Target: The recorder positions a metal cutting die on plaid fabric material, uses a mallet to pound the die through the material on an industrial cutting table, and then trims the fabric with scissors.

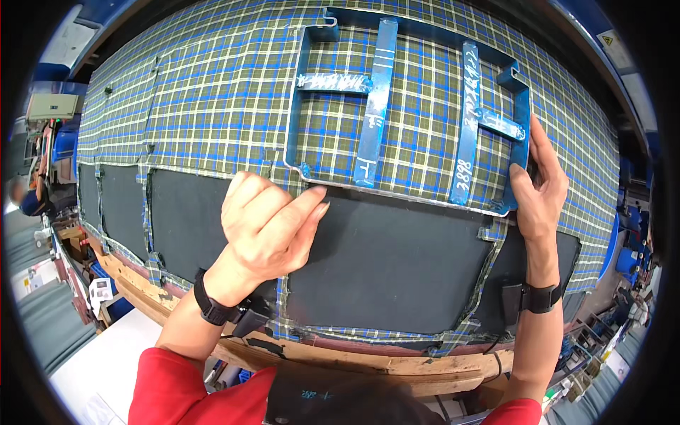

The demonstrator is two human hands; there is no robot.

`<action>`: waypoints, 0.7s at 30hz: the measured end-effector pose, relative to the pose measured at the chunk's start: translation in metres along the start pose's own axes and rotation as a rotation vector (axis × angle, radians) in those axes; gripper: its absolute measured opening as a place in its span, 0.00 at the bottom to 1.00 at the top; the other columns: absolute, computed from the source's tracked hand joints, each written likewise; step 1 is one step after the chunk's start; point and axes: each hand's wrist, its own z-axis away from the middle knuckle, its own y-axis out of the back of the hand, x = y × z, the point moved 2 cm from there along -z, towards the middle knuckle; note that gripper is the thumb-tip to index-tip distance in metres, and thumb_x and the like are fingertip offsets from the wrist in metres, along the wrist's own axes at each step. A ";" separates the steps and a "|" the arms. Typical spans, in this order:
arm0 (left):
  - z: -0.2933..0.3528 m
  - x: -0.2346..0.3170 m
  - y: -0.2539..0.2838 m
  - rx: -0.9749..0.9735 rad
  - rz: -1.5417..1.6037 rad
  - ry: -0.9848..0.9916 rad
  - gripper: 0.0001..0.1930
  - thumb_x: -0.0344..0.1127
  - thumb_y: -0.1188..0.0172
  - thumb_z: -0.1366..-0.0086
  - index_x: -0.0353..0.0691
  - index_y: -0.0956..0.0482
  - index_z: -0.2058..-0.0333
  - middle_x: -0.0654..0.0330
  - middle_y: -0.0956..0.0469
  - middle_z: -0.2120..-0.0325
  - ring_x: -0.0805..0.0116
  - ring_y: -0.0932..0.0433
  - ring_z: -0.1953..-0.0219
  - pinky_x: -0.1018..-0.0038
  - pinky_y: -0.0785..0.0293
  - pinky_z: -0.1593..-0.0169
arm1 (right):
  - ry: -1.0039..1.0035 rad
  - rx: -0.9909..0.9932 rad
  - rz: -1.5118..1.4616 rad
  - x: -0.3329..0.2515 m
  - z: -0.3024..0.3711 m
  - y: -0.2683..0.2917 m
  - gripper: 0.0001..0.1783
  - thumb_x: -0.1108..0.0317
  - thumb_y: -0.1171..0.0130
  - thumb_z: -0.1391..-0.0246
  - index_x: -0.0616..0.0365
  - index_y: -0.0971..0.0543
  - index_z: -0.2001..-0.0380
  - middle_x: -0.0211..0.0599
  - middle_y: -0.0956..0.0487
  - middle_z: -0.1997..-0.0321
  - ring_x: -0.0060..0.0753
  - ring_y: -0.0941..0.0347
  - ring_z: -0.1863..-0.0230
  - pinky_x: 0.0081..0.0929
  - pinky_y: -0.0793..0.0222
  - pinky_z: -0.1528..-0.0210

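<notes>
Cannot see tips of last 3 fingers on left hand (268,228), curled under at centre-left of picture; cannot tell whether touching blue frame (375,106). Cannot trace all fingers of right hand (544,195), overlapping at right of picture. See 2 red sleeves (170,386) and dark apron (326,405) only partly, cut off by lower edge. Lose plaid cloth (212,106) past upper edge. Cannot make out blurred person (32,202) at far left, or small blue objects (627,262) at far right.

Looks like glossy metal on the blue frame (376,106), matt cloth on the plaid sheet (212,85), wood on the beam (418,384).
</notes>
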 end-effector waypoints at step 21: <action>-0.006 0.009 -0.006 -0.016 -0.083 0.094 0.06 0.17 0.31 0.44 0.34 0.17 0.71 0.61 0.32 0.83 0.62 0.34 0.79 0.67 0.38 0.73 | 0.136 0.044 0.071 0.005 -0.005 -0.001 0.36 0.74 0.40 0.53 0.65 0.27 0.36 0.55 0.20 0.40 0.45 0.23 0.37 0.34 0.31 0.33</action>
